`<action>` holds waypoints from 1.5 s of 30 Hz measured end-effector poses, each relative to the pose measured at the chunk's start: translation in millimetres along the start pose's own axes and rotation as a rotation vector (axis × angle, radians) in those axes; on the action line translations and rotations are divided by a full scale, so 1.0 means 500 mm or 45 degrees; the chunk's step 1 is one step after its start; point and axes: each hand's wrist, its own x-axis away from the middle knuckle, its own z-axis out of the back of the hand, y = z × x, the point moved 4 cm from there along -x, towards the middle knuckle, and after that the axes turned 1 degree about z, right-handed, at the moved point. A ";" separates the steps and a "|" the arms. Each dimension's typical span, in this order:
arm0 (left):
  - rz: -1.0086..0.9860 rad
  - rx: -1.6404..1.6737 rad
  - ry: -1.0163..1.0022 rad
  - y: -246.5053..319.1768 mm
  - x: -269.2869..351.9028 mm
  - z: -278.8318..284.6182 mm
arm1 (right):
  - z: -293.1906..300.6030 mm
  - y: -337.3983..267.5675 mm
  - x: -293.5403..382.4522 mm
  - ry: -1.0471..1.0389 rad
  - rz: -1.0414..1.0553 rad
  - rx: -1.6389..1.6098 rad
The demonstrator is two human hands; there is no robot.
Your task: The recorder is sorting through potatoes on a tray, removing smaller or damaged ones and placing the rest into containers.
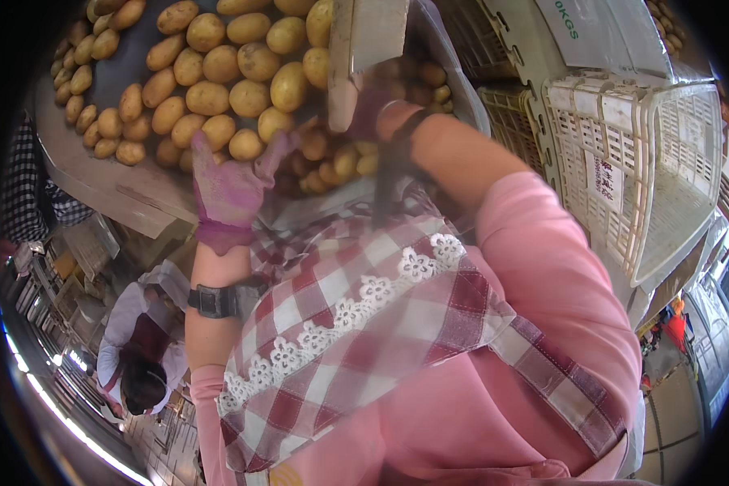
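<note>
Many potatoes (220,64) lie over a dark sorting surface (112,76) with a raised pale border (115,176). My left hand (228,185), in a dusty purple glove, reaches over that border with thumb and outer finger spread wide against the nearest potatoes; its middle fingers are partly hidden. My right hand (364,115), also in a purple glove, is blurred and lies lower, behind an upright board (343,85). More potatoes (346,161) lie around and below it, beside a plastic liner (458,73). What its fingers do is hidden.
White plastic crates (607,164) stand at the right, one bearing a label with writing. A printed white sack or carton (604,36) is above them. Another person (143,340) bends over at the lower left. A checked cloth (21,182) hangs at the far left.
</note>
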 end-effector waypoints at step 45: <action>-0.793 0.010 0.542 -0.147 0.270 0.657 | 0.135 -0.278 -0.128 0.843 0.799 1.371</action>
